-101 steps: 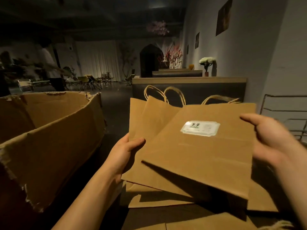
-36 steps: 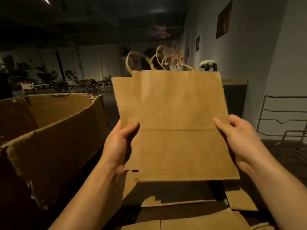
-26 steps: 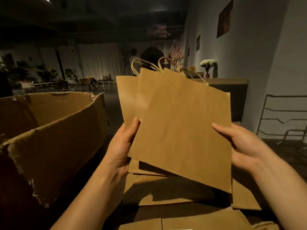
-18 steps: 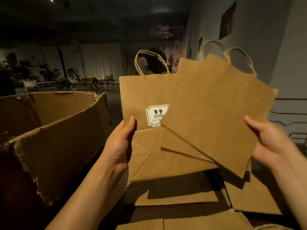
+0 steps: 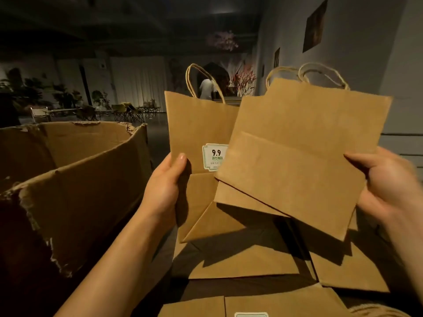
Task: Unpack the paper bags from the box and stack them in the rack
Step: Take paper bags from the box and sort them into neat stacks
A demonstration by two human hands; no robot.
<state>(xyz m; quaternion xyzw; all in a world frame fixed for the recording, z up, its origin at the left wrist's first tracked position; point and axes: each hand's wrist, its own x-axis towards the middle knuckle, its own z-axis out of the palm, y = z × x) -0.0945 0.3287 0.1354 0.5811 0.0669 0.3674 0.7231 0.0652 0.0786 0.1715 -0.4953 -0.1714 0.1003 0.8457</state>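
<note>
1. Here, the left hand (image 5: 166, 191) grips a flat brown paper bag (image 5: 196, 133) by its left edge, thumb laid up along the front face and the other fingers hidden behind the paper.
2. That bag stands upright, its twisted handle (image 5: 203, 81) looping above the top edge, and a white label (image 5: 214, 156) printed "9.9" sits on its front, partly covered on the right side.
3. The right hand (image 5: 386, 186) holds a second paper bag (image 5: 302, 154) by its right edge, thumb pressed on the near face, fingers curled behind.
4. This second bag is tilted, its top leaning to the right, and it overlaps the right part of the first bag, lying nearer the camera.
5. Two rope handles (image 5: 320, 72) rise above the tilted bag's top edge; a fold line crosses its face.
6. Below both hands, more flat bags (image 5: 247, 261) lie spread on a dark surface, overlapping one another, one at the bottom edge showing the top of another white label (image 5: 250, 314).
7. To the left stands an open cardboard box (image 5: 87, 179) with torn, ragged flaps; what it holds cannot be seen from this angle.
8. At the far right, behind the right hand, thin horizontal bars (image 5: 402, 133) show against the wall; too little of them is in view to say what they belong to.
9. The background is a dim hall with folding chairs (image 5: 128, 110), potted plants (image 5: 29, 90), and a person in a pale top (image 5: 206, 88) standing far off.
</note>
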